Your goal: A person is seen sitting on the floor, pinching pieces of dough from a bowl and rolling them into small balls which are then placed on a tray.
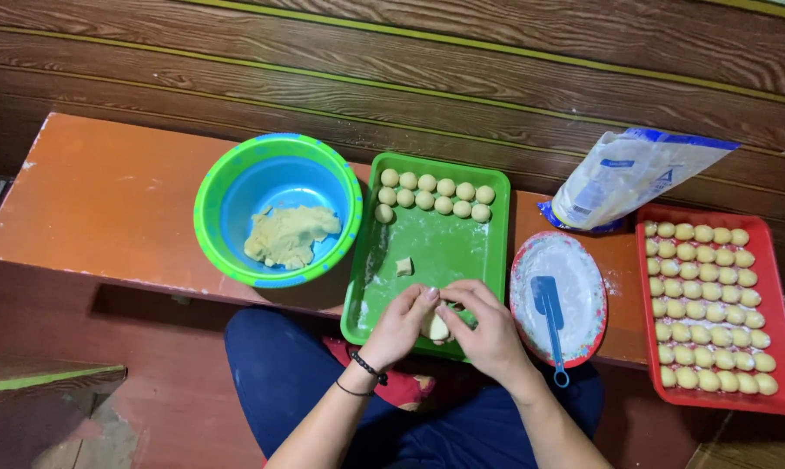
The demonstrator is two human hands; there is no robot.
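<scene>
i see my left hand and right hand meeting over the near edge of the green tray, fingers of both pinching one lump of dough between them; each grip is closed on it. the tray sits on the orange bench, with two rows of dough balls at its far end and a small dough scrap in the middle. left of it, a green and blue bowl holds more dough. to the right, a floured plate carries a blue scraper, beside a flour bag and a red tray full of balls.
</scene>
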